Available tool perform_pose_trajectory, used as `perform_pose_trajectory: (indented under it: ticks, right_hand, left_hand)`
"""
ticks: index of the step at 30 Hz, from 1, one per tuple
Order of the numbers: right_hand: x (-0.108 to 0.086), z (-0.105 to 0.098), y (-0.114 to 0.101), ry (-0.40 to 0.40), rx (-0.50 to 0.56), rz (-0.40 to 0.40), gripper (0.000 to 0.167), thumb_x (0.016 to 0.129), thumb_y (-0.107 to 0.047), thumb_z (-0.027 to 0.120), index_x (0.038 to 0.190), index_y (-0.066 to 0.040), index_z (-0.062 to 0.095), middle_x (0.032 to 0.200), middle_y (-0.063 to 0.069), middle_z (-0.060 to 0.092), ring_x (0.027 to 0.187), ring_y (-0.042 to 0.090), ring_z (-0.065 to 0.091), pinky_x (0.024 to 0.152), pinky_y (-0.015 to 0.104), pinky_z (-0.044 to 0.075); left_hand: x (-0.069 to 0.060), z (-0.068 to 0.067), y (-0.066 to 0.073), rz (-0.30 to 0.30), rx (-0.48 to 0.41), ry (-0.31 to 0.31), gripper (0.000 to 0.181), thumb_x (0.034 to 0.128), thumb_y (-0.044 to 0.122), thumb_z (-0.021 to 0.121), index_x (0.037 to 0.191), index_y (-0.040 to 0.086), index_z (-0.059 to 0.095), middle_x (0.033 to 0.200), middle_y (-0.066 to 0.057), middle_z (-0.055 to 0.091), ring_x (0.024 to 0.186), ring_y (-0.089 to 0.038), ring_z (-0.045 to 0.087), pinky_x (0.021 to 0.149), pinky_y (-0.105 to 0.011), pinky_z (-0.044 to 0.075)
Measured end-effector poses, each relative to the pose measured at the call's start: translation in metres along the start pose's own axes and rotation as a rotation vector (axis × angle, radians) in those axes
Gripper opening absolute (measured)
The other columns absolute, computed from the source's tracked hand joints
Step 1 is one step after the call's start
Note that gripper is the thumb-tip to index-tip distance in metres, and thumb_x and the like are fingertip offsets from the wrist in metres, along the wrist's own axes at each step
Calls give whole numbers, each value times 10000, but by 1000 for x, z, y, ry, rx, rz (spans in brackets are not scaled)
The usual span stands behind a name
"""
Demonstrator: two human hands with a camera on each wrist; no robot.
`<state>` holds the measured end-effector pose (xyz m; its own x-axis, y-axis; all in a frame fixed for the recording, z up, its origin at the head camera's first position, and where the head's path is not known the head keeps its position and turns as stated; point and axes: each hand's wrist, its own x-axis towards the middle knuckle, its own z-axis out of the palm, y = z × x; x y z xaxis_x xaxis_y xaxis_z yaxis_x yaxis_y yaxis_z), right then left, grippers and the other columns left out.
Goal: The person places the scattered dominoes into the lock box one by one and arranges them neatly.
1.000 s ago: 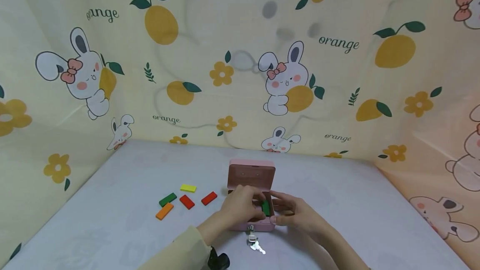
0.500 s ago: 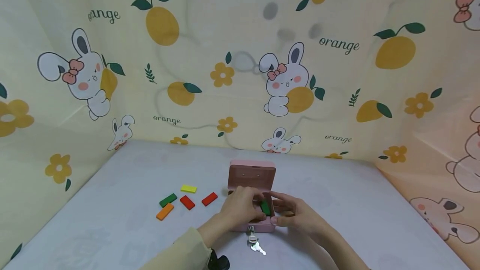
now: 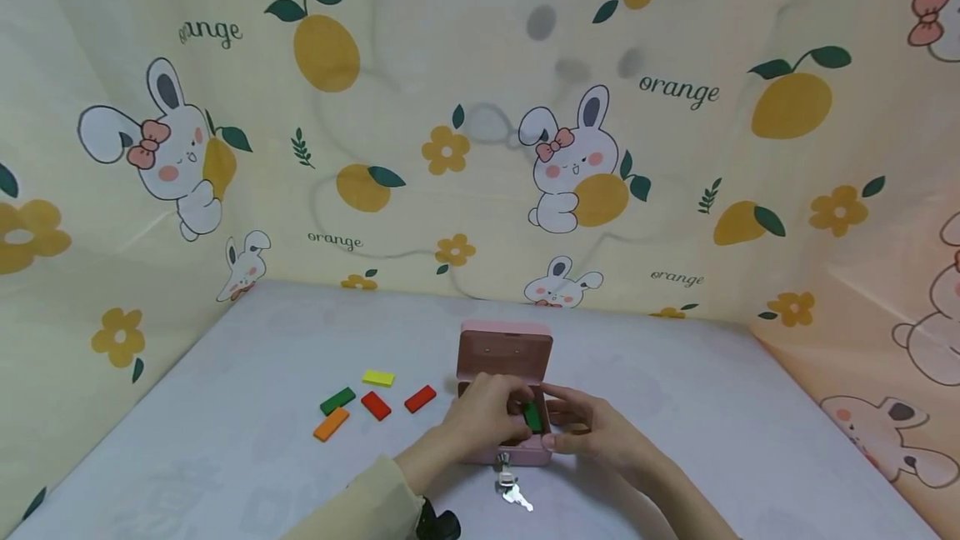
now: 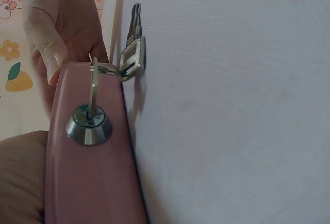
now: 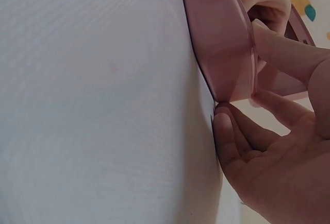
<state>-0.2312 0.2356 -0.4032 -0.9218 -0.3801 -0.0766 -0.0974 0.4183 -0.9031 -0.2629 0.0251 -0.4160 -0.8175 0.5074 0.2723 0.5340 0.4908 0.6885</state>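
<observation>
A small pink lockbox (image 3: 512,457) stands on the table with its lid (image 3: 504,354) raised; keys (image 3: 516,497) hang from the lock (image 4: 89,125) on its front. My left hand (image 3: 486,411) reaches into the box, its bent fingers and thumb at a green block (image 3: 532,416) near the right inner wall. The hand hides most of the inside, and the exact contact is partly covered. My right hand (image 3: 592,427) holds the box's right side. In the right wrist view its thumb (image 5: 281,49) lies at the rim, while the other fingers bend against the side.
Left of the box lie loose blocks: a yellow one (image 3: 378,377), a green one (image 3: 337,401), an orange one (image 3: 331,423) and two red ones (image 3: 376,406). A patterned cloth (image 3: 480,190) rises behind and beside the white table (image 3: 262,473).
Inside the box, the green block at my left fingers tilts slightly and then straightens. My right hand stays at the side of the box, and the loose blocks keep their places.
</observation>
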Motion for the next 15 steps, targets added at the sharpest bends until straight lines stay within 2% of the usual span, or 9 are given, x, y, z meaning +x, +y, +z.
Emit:
perform_pose_trajectory:
  ticks: [5, 15]
  right_hand:
    - [-1, 0, -1, 7, -3, 25, 750, 843, -207, 787, 1494, -125, 424, 1325, 162, 567, 1224, 373, 511, 999, 639, 337]
    - [0, 0, -2, 8, -3, 34, 751, 842, -210, 790, 1492, -122, 424, 1328, 171, 564, 1232, 378, 502, 997, 646, 332]
  left_hand:
    - [0, 0, 0, 10, -20, -18, 309, 763, 31, 823, 1051, 57, 711, 906, 7, 688, 743, -78, 600, 661, -185, 493]
    - [1, 0, 1, 22, -49, -22, 317, 757, 0, 815, 1050, 22, 696, 903, -15, 690, 763, -79, 625, 679, -175, 501]
